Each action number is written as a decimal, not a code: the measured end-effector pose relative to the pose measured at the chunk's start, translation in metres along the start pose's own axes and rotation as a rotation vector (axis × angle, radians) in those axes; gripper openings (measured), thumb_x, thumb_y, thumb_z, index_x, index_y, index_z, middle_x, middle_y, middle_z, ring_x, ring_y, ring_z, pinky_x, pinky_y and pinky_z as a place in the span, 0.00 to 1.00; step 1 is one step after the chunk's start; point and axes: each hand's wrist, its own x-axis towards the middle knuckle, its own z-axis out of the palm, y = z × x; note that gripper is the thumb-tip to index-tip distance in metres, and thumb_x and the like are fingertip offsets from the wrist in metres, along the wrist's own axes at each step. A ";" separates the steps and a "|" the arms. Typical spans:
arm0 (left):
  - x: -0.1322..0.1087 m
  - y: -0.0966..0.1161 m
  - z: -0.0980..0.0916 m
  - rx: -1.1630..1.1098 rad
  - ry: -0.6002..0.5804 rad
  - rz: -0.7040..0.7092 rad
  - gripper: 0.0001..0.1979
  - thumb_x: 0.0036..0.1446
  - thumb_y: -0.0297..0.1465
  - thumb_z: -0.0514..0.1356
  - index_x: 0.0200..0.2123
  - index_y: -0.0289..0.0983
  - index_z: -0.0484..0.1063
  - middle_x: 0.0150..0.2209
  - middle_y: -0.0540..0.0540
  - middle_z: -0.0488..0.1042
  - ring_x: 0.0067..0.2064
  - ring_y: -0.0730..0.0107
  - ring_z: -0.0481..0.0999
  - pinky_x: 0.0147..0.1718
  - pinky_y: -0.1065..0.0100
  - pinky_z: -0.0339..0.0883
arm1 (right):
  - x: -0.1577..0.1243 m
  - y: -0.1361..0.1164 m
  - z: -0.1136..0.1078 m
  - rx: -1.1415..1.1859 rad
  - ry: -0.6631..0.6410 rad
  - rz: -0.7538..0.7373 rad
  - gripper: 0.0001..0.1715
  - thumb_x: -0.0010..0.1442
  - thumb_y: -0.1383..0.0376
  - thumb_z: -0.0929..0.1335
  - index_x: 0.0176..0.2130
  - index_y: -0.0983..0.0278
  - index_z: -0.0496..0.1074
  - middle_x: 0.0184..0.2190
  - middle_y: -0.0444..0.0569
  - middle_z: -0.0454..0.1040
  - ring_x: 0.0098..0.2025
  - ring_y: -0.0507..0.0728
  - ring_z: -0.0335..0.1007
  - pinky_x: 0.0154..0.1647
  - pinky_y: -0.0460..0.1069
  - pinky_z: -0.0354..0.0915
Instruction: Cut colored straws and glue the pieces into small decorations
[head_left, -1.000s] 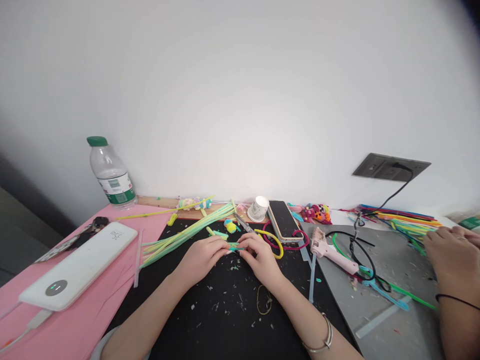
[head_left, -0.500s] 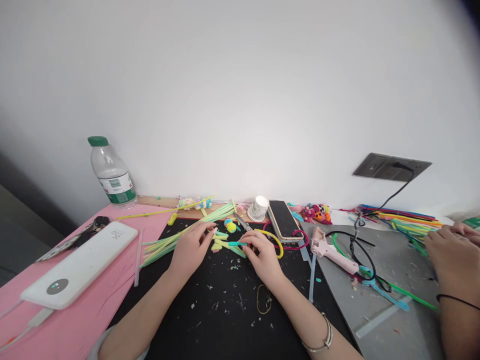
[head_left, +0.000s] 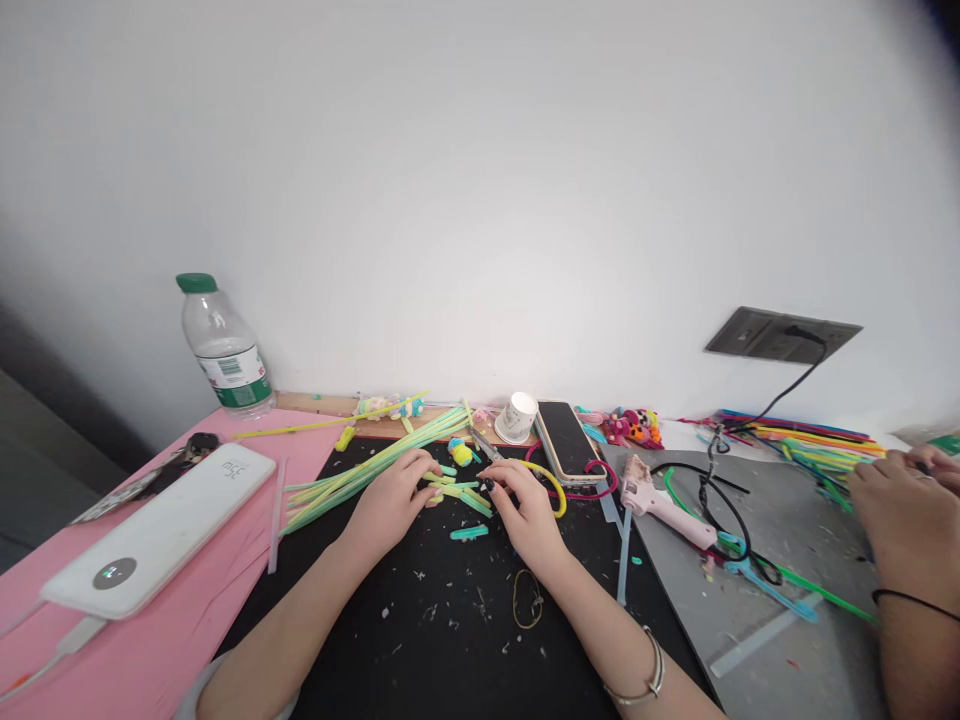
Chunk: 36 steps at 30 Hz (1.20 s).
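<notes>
My left hand (head_left: 397,500) is pinched at the ends of short yellow-green pipe cleaner pieces (head_left: 455,488) over the black mat (head_left: 420,640). Facing it from the right, my right hand (head_left: 526,512) has thumb and forefinger together by the pieces' other ends; something small and dark shows at the fingertips, too small to name. A short teal pipe cleaner piece (head_left: 469,533) lies on the mat just below both hands. Behind the fingers are a small yellow and blue fuzzy figure (head_left: 460,453) and scissors (head_left: 486,445), partly hidden.
Long pale green pipe cleaners (head_left: 330,500) lie left, near a white power bank (head_left: 165,530) and a bottle (head_left: 229,350). A paper cup (head_left: 517,417) and a phone (head_left: 568,440) stand behind. To the right are a pink glue gun (head_left: 671,508) and another person's hands (head_left: 904,500).
The teal piece that was at my right fingertips now lies on the mat nearer me. My left fingers have moved slightly right and down onto the yellow-green pieces.
</notes>
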 end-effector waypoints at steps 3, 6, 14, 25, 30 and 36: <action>0.000 0.000 0.001 -0.002 -0.024 0.002 0.05 0.57 0.29 0.53 0.31 0.39 0.68 0.42 0.48 0.68 0.34 0.69 0.71 0.33 0.68 0.63 | 0.001 0.000 0.000 -0.004 0.000 0.001 0.12 0.61 0.69 0.61 0.38 0.61 0.73 0.41 0.51 0.72 0.44 0.58 0.68 0.43 0.52 0.65; 0.000 0.001 0.000 -0.006 -0.009 0.022 0.06 0.57 0.30 0.52 0.29 0.38 0.66 0.39 0.48 0.69 0.35 0.68 0.71 0.34 0.68 0.64 | 0.001 -0.001 0.000 -0.004 0.007 -0.003 0.11 0.61 0.68 0.61 0.38 0.61 0.73 0.40 0.51 0.73 0.44 0.58 0.68 0.40 0.51 0.65; -0.002 0.016 -0.002 -0.165 0.009 0.100 0.07 0.60 0.32 0.53 0.33 0.39 0.69 0.32 0.50 0.74 0.33 0.70 0.72 0.34 0.70 0.64 | -0.001 0.000 0.001 0.030 -0.036 -0.016 0.09 0.58 0.70 0.64 0.38 0.61 0.72 0.40 0.50 0.72 0.39 0.56 0.68 0.38 0.50 0.65; -0.004 0.025 0.007 -0.313 -0.025 0.022 0.06 0.54 0.31 0.59 0.33 0.37 0.74 0.28 0.50 0.76 0.27 0.72 0.70 0.27 0.72 0.65 | -0.001 -0.005 0.004 0.043 -0.092 -0.025 0.10 0.58 0.71 0.63 0.26 0.62 0.65 0.31 0.46 0.70 0.35 0.54 0.67 0.37 0.49 0.64; -0.004 0.029 0.008 -0.420 -0.077 -0.037 0.05 0.53 0.30 0.59 0.33 0.36 0.73 0.28 0.49 0.75 0.29 0.72 0.70 0.28 0.72 0.64 | -0.002 -0.003 0.005 0.017 -0.091 -0.028 0.10 0.59 0.71 0.62 0.27 0.62 0.64 0.31 0.46 0.69 0.34 0.54 0.66 0.35 0.49 0.62; -0.004 0.030 0.011 -0.460 -0.150 -0.056 0.07 0.53 0.31 0.59 0.36 0.37 0.71 0.24 0.53 0.69 0.24 0.75 0.64 0.24 0.73 0.58 | -0.002 -0.004 0.005 0.042 -0.065 -0.026 0.09 0.59 0.71 0.62 0.27 0.62 0.63 0.31 0.47 0.69 0.34 0.54 0.65 0.34 0.48 0.61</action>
